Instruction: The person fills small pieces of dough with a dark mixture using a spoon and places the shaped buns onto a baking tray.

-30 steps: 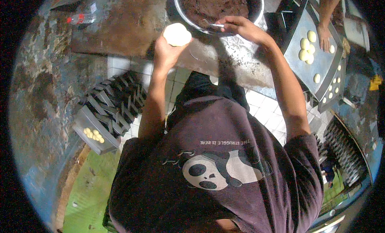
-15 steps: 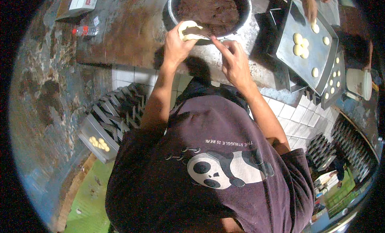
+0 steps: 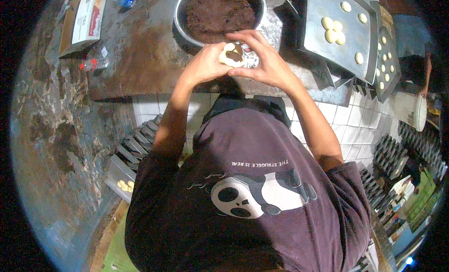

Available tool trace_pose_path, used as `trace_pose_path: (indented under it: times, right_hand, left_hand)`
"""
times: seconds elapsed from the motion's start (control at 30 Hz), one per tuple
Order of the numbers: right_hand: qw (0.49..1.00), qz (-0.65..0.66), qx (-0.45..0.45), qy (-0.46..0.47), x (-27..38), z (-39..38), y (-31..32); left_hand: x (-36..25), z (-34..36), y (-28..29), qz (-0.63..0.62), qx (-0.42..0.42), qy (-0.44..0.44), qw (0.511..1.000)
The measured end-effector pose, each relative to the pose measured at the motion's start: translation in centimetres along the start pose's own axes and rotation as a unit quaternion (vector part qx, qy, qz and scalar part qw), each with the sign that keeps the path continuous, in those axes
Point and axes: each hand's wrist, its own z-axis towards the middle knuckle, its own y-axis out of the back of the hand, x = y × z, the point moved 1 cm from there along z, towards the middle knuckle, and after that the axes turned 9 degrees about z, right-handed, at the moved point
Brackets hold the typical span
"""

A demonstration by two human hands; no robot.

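My left hand (image 3: 206, 61) is closed around a piece of pale dough (image 3: 225, 60), folded up around a dark brown filling (image 3: 235, 55). Curved about the right side of the dough is my right hand (image 3: 267, 56), its thumb and fingers spread apart. The thumb tip comes close to the dough's lower edge; whether it touches, I cannot tell. Just beyond both hands stands a large round metal pan (image 3: 180, 32) full of crumbly brown filling (image 3: 220, 14). White flour dusts the worktop (image 3: 140, 61) beside the pan.
To the right, a metal baking tray (image 3: 308, 38) bears several dough balls (image 3: 333, 30); another tray (image 3: 390, 82) lies beyond it. A cardboard box (image 3: 84, 26) and two plastic bottles (image 3: 96, 64) are at the left. Stacked metal tins (image 3: 140, 145) stand below the worktop. Another person's arm (image 3: 427, 75) reaches to a white tub (image 3: 411, 108).
My right hand has gone from a thin flat tool at the dough to cupping beside it; I no longer see the tool. The dough is gathered more. Another person's hand has left the tray.
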Motion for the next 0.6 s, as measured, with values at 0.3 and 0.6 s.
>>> trace_pose_path:
  times: [0.3, 0.6]
  right_hand:
    - [0.975, 0.178, -0.044, -0.124, -0.4, -0.2, 2.2]
    - [0.988, -0.117, -0.01, 0.1, 6.3, 0.5, 2.7]
  left_hand:
    - [-2.6, -0.8, 1.4, -0.251, 0.077, -0.012, 0.965]
    - [-3.4, -0.5, -1.6, -0.376, -0.036, 0.068, 0.923]
